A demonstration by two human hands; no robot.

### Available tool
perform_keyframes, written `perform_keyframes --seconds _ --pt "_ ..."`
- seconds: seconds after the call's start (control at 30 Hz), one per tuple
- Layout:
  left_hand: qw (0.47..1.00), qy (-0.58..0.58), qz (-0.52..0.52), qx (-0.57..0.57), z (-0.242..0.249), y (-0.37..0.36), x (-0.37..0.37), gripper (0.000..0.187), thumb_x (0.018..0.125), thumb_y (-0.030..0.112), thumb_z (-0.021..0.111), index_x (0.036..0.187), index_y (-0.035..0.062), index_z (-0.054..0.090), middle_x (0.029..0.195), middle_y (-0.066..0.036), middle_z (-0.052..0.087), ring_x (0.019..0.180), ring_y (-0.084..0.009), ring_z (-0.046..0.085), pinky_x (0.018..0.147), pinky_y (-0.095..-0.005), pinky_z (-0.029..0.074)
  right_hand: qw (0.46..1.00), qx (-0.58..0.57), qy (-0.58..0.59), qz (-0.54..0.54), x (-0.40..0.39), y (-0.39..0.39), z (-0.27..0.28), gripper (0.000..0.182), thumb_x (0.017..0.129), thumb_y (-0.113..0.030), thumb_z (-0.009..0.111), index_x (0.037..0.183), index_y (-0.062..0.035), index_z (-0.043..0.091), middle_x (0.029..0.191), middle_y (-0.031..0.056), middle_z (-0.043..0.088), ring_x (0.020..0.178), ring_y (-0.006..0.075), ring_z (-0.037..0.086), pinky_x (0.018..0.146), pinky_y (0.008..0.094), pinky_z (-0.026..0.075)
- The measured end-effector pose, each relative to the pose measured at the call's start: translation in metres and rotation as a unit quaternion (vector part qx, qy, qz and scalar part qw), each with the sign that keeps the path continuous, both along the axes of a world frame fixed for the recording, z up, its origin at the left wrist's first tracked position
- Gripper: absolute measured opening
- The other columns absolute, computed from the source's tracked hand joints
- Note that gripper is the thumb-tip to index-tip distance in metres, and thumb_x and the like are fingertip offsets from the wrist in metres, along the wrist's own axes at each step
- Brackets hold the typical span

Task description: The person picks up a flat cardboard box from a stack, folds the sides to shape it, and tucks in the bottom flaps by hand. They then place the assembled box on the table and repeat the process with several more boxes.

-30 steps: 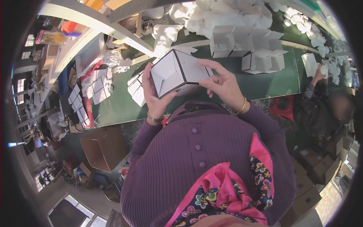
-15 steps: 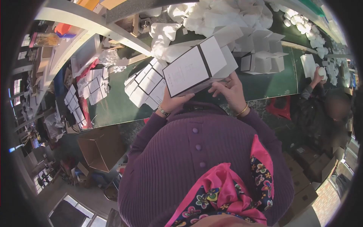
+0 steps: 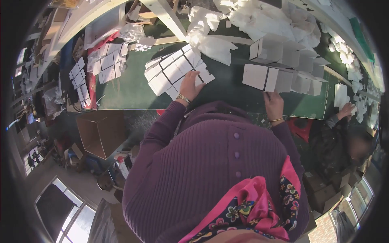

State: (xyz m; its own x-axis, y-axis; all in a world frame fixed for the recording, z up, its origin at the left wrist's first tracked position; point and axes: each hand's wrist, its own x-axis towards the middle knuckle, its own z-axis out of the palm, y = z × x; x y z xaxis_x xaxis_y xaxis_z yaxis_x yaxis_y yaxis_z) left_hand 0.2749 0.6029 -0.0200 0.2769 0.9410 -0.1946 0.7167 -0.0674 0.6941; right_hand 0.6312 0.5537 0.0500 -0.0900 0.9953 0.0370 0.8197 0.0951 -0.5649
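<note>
My left hand [image 3: 189,86] lies with spread fingers on a fanned pile of flat white box blanks [image 3: 168,72] with dark edges, on the green table [image 3: 125,95]. My right hand [image 3: 274,104] rests at the table's near edge, its fingertips just below a folded white box [image 3: 259,76]. That box stands on the table at the left end of a row of folded white boxes [image 3: 302,79]. Whether the fingertips still touch the box I cannot tell. Neither hand holds anything lifted.
More flat blanks [image 3: 106,65] lie at the table's left end. White wrapping material [image 3: 263,20] is heaped at the back. An open brown carton [image 3: 101,133] stands on the floor at left. A co-worker [image 3: 344,141] sits at right, hand [image 3: 347,109] on the table.
The folded box that both hands held up has been set down on the table by the row of boxes. My left hand has moved onto the pile of flat blanks.
</note>
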Motion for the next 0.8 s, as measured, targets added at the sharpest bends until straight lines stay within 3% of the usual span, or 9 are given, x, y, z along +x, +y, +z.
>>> perform_keyframes --seconds 0.1,0.2,0.3,0.4,0.5,0.6,0.7,0.77,0.8 --pt "0.981 0.159 0.107 -0.023 -0.037 0.008 -0.051 0.064 0.083 0.043 0.077 0.132 0.0083 0.053 0.126 -0.013 0.055 0.118 -0.0303 0.053 0.103 -0.0413 0.044 0.996 -0.011 -0.091 -0.020 0.040 0.011 -0.044 0.014 0.097 -0.017 0.061 0.094 -0.0050 0.068 0.089 0.0118 0.068 0.076 0.0311 0.066 0.067 0.0404 0.049" --pt "0.955 0.233 0.180 -0.025 -0.051 0.026 -0.082 0.078 0.074 0.049 0.082 0.135 0.0133 0.051 0.131 -0.011 0.051 0.124 -0.0319 0.047 0.104 -0.0456 0.043 0.987 -0.078 -0.128 -0.052 0.072 0.022 -0.081 0.019 0.099 -0.020 0.058 0.099 -0.0039 0.069 0.098 0.0132 0.070 0.084 0.0348 0.067 0.072 0.0436 0.050" --pt "0.947 0.267 0.166 -0.065 -0.049 0.048 -0.092 0.089 0.067 0.055 0.085 0.139 0.0193 0.046 0.137 -0.010 0.045 0.127 -0.0316 0.043 0.102 -0.0518 0.042 0.976 -0.113 -0.175 -0.058 0.100 0.027 -0.108 0.021 0.098 -0.014 0.054 0.104 -0.0019 0.069 0.104 0.0160 0.069 0.090 0.0376 0.067 0.074 0.0458 0.051" --pt "0.951 0.262 0.131 -0.096 -0.047 0.061 -0.093 0.088 0.066 0.051 0.087 0.135 0.0153 0.046 0.134 -0.012 0.044 0.127 -0.0311 0.042 0.106 -0.0514 0.034 0.973 -0.078 -0.191 -0.103 0.110 0.026 -0.116 0.022 0.094 -0.009 0.049 0.108 0.0013 0.063 0.123 0.0217 0.062 0.108 0.0441 0.060 0.083 0.0519 0.049" --pt "0.945 0.305 0.094 -0.072 -0.044 0.064 -0.091 0.087 0.066 0.054 0.087 0.132 0.0102 0.049 0.130 -0.011 0.049 0.122 -0.0294 0.045 0.105 -0.0492 0.035 0.961 -0.037 -0.212 -0.172 0.093 0.014 -0.096 0.041 0.096 -0.011 0.054 0.136 -0.0120 0.050 0.140 0.0133 0.052 0.123 0.0362 0.056 0.084 0.0490 0.053" --pt "0.942 0.319 0.091 -0.055 -0.046 0.063 -0.091 0.087 0.067 0.056 0.085 0.133 0.0120 0.049 0.130 -0.009 0.049 0.121 -0.0282 0.046 0.105 -0.0488 0.036 0.955 0.034 -0.202 -0.214 0.059 0.000 -0.072 0.044 0.100 -0.016 0.055 0.143 -0.0167 0.050 0.143 0.0126 0.051 0.103 0.0307 0.065 0.068 0.0437 0.055" --pt "0.944 0.307 0.111 -0.054 -0.048 0.061 -0.092 0.088 0.067 0.053 0.087 0.135 0.0123 0.048 0.131 -0.011 0.048 0.124 -0.0295 0.046 0.107 -0.0504 0.035 0.972 0.063 -0.115 -0.194 0.016 -0.007 -0.054 0.034 0.098 -0.009 0.056 0.132 -0.0115 0.060 0.129 0.0102 0.059 0.109 0.0273 0.063 0.085 0.0398 0.053" --pt "0.976 0.153 0.150 -0.044 -0.053 0.055 -0.102 0.054 0.082 0.036 0.079 0.122 0.0118 0.052 0.121 -0.011 0.061 0.110 -0.0298 0.059 0.093 -0.0448 0.047 0.995 0.023 0.005 -0.101 -0.010 0.000 -0.053 0.026 0.097 -0.009 0.060 0.123 -0.0095 0.066 0.115 0.0084 0.068 0.101 0.0217 0.066 0.089 0.0364 0.052" --pt "0.980 0.114 0.158 -0.041 -0.045 0.054 -0.106 0.046 0.085 0.031 0.076 0.119 0.0116 0.052 0.118 -0.011 0.064 0.107 -0.0298 0.062 0.090 -0.0434 0.050 0.996 0.014 0.035 -0.078 -0.026 0.009 -0.049 0.025 0.097 -0.010 0.060 0.120 -0.0090 0.067 0.111 0.0080 0.070 0.099 0.0203 0.067 0.090 0.0355 0.052"
